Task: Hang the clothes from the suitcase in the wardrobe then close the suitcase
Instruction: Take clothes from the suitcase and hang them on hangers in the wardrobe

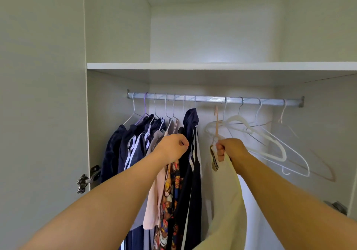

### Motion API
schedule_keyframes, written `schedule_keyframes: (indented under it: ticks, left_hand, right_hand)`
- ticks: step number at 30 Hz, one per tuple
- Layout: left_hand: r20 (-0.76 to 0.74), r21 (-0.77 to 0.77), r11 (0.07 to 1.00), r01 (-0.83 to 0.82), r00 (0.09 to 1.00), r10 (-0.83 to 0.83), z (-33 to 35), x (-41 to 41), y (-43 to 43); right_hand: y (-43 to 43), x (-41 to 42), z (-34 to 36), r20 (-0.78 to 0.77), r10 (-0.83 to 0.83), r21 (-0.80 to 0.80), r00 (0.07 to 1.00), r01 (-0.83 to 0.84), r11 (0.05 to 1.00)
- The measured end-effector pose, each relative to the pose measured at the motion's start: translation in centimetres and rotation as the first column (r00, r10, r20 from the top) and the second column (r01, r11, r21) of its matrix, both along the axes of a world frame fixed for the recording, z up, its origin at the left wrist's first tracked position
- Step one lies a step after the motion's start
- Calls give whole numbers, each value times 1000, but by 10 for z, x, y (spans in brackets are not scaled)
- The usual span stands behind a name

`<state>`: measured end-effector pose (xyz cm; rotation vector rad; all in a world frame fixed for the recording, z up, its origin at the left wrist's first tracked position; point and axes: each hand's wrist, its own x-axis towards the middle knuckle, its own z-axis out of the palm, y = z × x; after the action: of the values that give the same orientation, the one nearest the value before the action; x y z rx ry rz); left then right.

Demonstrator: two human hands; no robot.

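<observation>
Cream is the colour of the piece going up right now: the cream top [226, 191] is bunched at its neck in the right hand [229, 149], together with the stem of a pink hanger [216, 122], so fabric and hanger travel as one. The hook sits just under the rail [208, 98], not on it yet, aimed at the gap between the hung clothes [135, 143] on the left and the empty hangers [270, 143] on the right. The left hand [172, 147] is curled up tight against the hung stuff. My guess is it's holding that bunch back to keep the gap open, but I honestly can't tell if it's pinching any fabric. Next bit looks like a small lift and a hook over the rail. Suitcase isn't in view, so closing it comes later, I'd say.
</observation>
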<state>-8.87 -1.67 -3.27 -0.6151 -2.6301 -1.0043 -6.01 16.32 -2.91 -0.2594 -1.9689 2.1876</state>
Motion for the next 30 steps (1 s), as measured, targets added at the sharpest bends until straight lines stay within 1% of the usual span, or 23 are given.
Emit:
schedule_keyframes:
  ticks: [5, 8, 13, 16, 19, 21, 23, 26, 30]
  left_hand:
    - [-12, 56, 998, -35, 999, 35, 12, -49, 25]
    - [-13, 78, 995, -54, 998, 56, 17, -78, 37]
    - [21, 125, 986, -109, 994, 108, 20, -126, 56]
    - [29, 32, 994, -103, 994, 102, 18, -146, 62]
    - [68, -77, 988, -134, 988, 140, 12, -162, 67]
    - [65, -115, 982, -152, 985, 160, 8, -173, 70]
    - [52, -101, 983, -153, 986, 158, 7, -178, 75]
    - [127, 88, 993, -76, 990, 64, 5, -180, 82]
    - [117, 36, 999, 4, 993, -9, 1, -183, 90]
  right_hand:
    - [16, -66, 28, -71, 55, -117, 996, -63, 991]
    - [24, -103, 43, -122, 92, -144, 988, -109, 984]
    - [34, -167, 59, -138, 103, -77, 985, -114, 991]
    - [34, -193, 64, -126, 112, -43, 986, -118, 992]
    - [28, -221, 59, -51, 84, 132, 995, -76, 988]
    - [23, -236, 46, -11, 89, 203, 996, -85, 976]
    - [21, -246, 28, -42, 72, 210, 996, -62, 976]
    - [21, -256, 7, -130, 19, 156, 991, 2, 988]
    - [17, -262, -7, -183, -89, 129, 979, 114, 985]
